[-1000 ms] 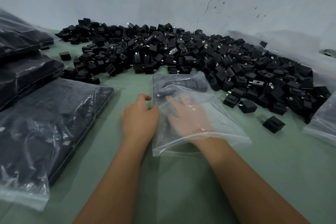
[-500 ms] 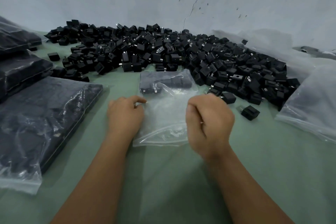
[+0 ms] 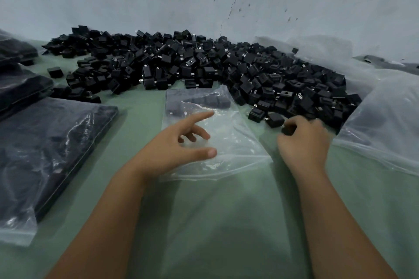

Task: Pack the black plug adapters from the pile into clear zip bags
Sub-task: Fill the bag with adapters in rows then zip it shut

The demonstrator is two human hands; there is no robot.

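A clear zip bag is laid flat on the green table, in the middle of the view. A few black adapters are seen inside it, at its 12 o'clock end. The big pile is spread behind the bag, from 10 o'clock round to 2 o'clock. The left hand is held over the bag with fingers spread and nothing gripped. The right hand, at 3 o'clock from the bag, is curled round one small adapter at the pile's edge. The adapters are likely hard, light and easy to pinch by the flat sides; the metal pins are best kept away from the plastic. The bag is thin, soft and slippery, so its open mouth is best held by the rim
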